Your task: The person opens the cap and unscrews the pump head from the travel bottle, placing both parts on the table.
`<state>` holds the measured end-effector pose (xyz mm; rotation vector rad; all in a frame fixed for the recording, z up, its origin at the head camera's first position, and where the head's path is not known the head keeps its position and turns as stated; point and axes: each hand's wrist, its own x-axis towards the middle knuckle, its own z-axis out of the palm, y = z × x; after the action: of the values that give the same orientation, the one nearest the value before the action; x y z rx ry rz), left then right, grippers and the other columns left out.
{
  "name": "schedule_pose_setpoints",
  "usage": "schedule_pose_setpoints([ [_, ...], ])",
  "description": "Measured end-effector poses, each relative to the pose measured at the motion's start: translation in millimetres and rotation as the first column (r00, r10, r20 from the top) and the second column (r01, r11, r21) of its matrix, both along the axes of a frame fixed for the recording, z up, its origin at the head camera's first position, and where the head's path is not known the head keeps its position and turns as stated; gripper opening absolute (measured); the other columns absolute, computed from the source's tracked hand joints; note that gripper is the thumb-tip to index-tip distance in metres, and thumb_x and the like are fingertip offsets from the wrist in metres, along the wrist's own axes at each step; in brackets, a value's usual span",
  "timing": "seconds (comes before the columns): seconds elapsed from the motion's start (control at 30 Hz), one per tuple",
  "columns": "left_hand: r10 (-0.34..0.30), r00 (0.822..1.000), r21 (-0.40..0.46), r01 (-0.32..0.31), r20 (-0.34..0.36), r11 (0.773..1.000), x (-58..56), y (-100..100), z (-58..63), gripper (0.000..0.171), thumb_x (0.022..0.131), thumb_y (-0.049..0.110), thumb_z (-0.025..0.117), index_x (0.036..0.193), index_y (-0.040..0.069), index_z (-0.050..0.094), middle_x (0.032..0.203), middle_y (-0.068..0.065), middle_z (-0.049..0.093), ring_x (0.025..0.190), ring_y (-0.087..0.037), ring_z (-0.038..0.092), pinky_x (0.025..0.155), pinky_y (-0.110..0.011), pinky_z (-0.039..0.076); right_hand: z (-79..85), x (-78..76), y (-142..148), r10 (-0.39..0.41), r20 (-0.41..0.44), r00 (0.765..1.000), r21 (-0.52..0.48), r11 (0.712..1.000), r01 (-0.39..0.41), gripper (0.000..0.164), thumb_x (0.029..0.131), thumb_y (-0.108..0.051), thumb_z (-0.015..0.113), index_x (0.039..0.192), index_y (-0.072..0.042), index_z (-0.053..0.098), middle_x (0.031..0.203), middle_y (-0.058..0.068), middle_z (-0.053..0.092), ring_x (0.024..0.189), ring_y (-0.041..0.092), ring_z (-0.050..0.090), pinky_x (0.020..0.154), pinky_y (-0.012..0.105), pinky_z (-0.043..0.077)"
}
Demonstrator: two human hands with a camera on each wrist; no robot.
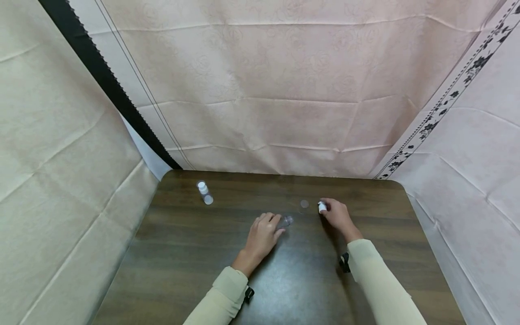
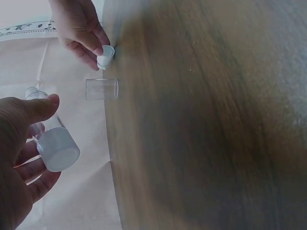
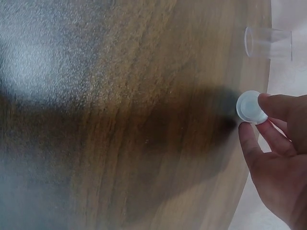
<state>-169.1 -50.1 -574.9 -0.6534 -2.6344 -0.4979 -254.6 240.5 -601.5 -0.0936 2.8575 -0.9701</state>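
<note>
My left hand [image 1: 261, 235] grips a small clear bottle [image 2: 58, 149] with a frosted white lower part. Its bare neck points away to the right in the head view, and the fingers cover part of its side. Farther right, my right hand [image 1: 338, 216] pinches a small white cap [image 3: 250, 106] between thumb and fingers, close over the table. In the right wrist view the cap's round, ringed face shows. A clear cylindrical cover [image 2: 101, 89] stands on the table between the two hands, nearer the right one.
Another small bottle [image 1: 205, 192] with a white top is at the back left of the brown wooden table [image 1: 183, 253]. Pale cloth [image 1: 284, 113] hangs behind the table's far edge and along both sides. A dark wristband [image 1: 344, 262] shows at the right sleeve.
</note>
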Motion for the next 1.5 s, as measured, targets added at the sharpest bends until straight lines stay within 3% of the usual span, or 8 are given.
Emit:
schedule_pose_setpoints([
  [0.43,0.007,1.0,0.009,-0.007,-0.011,1.0,-3.3,-0.9,-1.5,0.038,0.089,0.032,0.082,0.119,0.009,0.073,0.106,-0.004,0.072,0.094,-0.018,0.067,0.077,-0.034,0.057,1.1,1.9,-1.6,0.026,0.001,1.0,0.026,0.999,-0.026,0.045,0.1,-0.008,0.065,0.143,0.0,0.057,0.138,0.029,0.06,0.12,0.043,0.06,0.1,0.06,0.049],
  [0.67,0.01,0.999,0.031,-0.009,-0.041,0.999,-10.1,-1.9,-4.3,0.04,0.086,0.028,0.086,0.117,0.006,0.073,0.107,-0.007,0.073,0.096,-0.02,0.07,0.078,-0.036,0.059,2.8,2.6,-2.6,0.025,0.026,0.999,0.021,0.999,-0.026,0.048,0.101,-0.01,0.066,0.146,-0.001,0.054,0.144,0.028,0.055,0.126,0.044,0.058,0.104,0.06,0.048],
  [0.97,0.014,1.0,0.036,-0.014,-0.018,0.999,-19.8,-5.8,-6.6,0.04,0.088,0.028,0.084,0.117,0.004,0.071,0.109,-0.01,0.073,0.097,-0.022,0.071,0.081,-0.035,0.061,3.0,3.2,-3.7,0.024,0.036,0.999,0.024,0.999,-0.025,0.048,0.101,-0.012,0.066,0.146,-0.002,0.054,0.146,0.028,0.054,0.131,0.044,0.056,0.106,0.061,0.046],
  [1.17,0.02,0.999,0.114,-0.023,0.026,0.993,-27.3,-7.8,-5.9,0.041,0.087,0.022,0.085,0.118,0.001,0.067,0.109,-0.012,0.071,0.099,-0.024,0.071,0.083,-0.035,0.061,3.9,6.2,-0.3,0.006,0.055,0.998,0.003,1.0,-0.006,0.048,0.101,-0.012,0.065,0.147,-0.003,0.053,0.149,0.027,0.052,0.132,0.044,0.055,0.107,0.06,0.046],
  [1.5,0.008,0.983,0.275,-0.058,0.182,0.96,-49.4,-6.6,-5.5,0.039,0.09,0.016,0.082,0.121,0.006,0.061,0.115,-0.012,0.069,0.103,-0.026,0.071,0.083,-0.038,0.061,4.1,17.2,6.4,0.004,0.009,1.0,-0.044,0.999,-0.004,0.049,0.102,-0.013,0.063,0.148,-0.004,0.052,0.152,0.025,0.048,0.135,0.044,0.052,0.108,0.062,0.044],
])
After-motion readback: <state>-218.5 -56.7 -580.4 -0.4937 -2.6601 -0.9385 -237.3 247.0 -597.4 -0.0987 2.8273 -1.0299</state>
